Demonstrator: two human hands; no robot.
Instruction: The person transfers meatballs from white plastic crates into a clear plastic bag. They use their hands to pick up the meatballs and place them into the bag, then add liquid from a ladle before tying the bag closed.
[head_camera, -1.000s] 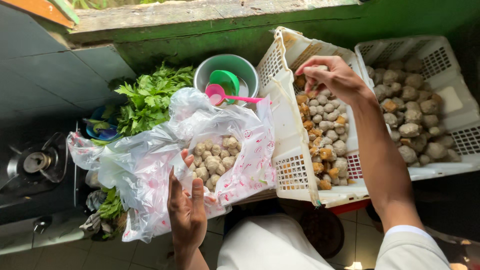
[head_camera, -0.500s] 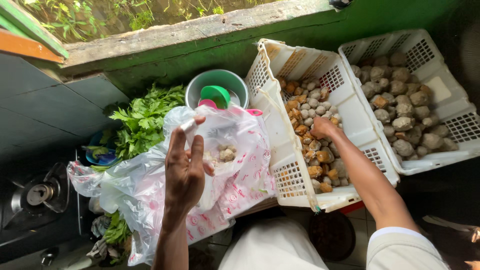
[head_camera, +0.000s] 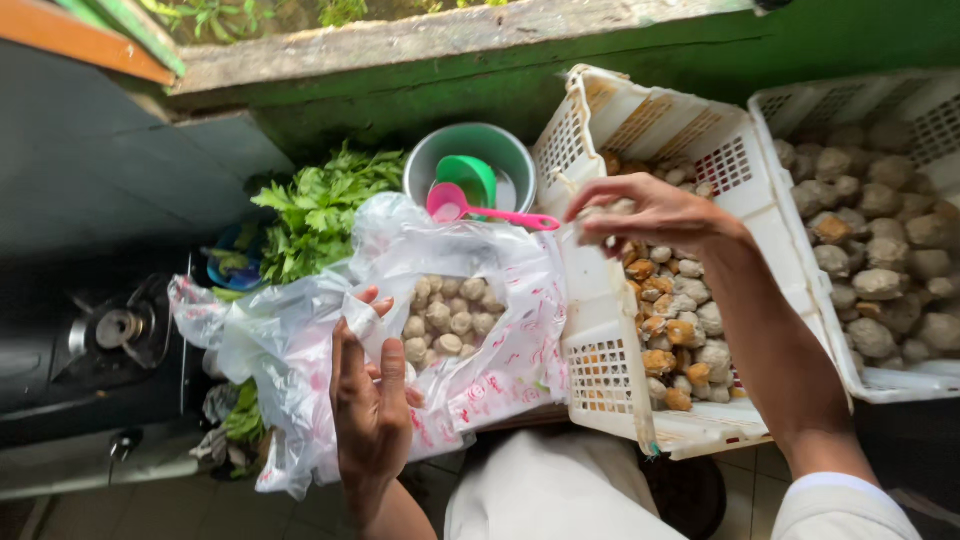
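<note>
My left hand (head_camera: 372, 395) grips the near edge of a clear plastic bag (head_camera: 500, 330) with red print and holds it open. Several pale round balls (head_camera: 445, 318) lie inside the bag. My right hand (head_camera: 650, 215) hovers over the left rim of a white perforated basket (head_camera: 600, 350), its fingers pinched around a few pale balls. The hand is just right of the bag's mouth. The basket holds many pale and orange-brown balls (head_camera: 680, 320).
A second white basket (head_camera: 905, 375) of larger grey-brown balls stands at the right. Behind the bag sit a grey bowl (head_camera: 470, 160) with a green cup and a pink scoop (head_camera: 475, 210), leafy greens (head_camera: 315, 205), and a gas stove burner (head_camera: 120, 330) at the left.
My right hand has risen from deep in the basket to its left rim with balls in its fingers. My left hand has dropped lower on the bag, and the mouth gapes wider.
</note>
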